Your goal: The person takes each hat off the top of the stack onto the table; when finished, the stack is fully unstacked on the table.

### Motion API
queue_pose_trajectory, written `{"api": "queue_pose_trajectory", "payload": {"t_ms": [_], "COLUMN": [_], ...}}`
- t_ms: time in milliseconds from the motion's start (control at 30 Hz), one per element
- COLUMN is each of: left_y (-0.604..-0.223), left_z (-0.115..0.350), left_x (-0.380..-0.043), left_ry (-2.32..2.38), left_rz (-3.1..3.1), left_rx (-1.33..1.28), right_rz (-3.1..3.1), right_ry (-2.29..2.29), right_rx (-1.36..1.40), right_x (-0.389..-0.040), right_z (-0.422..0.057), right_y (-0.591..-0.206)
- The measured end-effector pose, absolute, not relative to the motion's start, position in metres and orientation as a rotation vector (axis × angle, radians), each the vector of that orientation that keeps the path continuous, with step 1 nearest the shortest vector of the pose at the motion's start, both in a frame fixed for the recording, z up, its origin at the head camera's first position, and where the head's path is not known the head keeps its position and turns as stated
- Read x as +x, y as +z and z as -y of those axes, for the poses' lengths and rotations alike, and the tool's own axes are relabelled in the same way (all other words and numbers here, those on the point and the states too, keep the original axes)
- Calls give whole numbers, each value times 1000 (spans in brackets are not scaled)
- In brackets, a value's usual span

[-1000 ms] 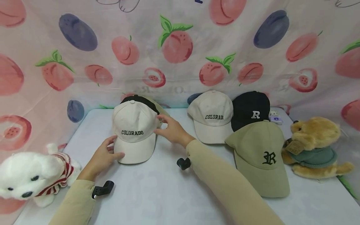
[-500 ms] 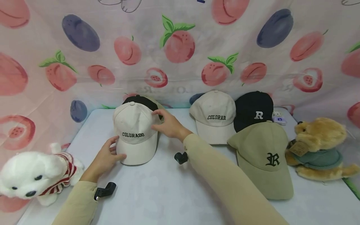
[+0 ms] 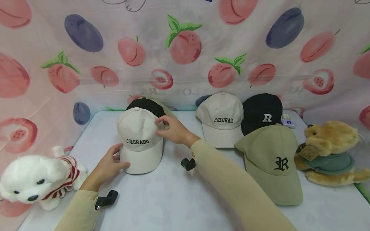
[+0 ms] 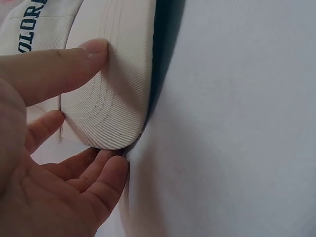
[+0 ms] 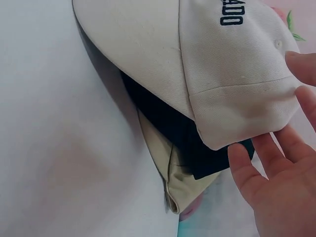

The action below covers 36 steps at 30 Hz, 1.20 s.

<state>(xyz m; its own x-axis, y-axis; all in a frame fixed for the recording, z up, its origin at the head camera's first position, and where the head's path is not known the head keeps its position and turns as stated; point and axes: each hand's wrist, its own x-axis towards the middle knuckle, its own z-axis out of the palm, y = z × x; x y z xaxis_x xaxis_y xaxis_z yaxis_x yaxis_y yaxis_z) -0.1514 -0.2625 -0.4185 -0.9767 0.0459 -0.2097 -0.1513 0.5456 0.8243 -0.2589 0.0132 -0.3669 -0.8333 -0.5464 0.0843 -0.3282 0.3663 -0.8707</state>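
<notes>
Cream cap [image 3: 138, 126] at left, dark-lettered, dark cap [image 3: 148, 105] behind it (black, perhaps navy), pink fruit-patterned backdrop [image 3: 199, 14]

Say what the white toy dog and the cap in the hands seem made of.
The cap looks like matte woven fabric, perhaps cotton twill: fine diagonal ribs show on its brim. The white toy dog looks like soft plush, probably synthetic: fluffy outline.

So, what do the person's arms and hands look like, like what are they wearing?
Both the left hand and the right hand are bare, without gloves. The left sleeve and right sleeve are long, plain beige, reaching the wrists. A small black device sticks out at each wrist: the left device looks bent; the right device looks stubbier.
</notes>
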Motion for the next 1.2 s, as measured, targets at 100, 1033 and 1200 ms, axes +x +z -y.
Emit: {"api": "queue_pose_trajectory", "payload": {"t_ms": [100,1033,1200], "left_y": [-419,-396,-394], "left_z": [261,243,232], "left_x": [-148,-121,-115], "left_ry": [1406,1259,1289], "left_rz": [-2567,-2561,-2562], "left_rx": [-83,-29,52], "right_rz": [-2410,-2432,-2412], "right_ry": [-1433,-1478,-1504], "right_rx": [-769,-749,-725], "right_x": [-256,-244,-243], "right_z": [-15,-30,-45], "right_y": [-368,-355,-352]}}
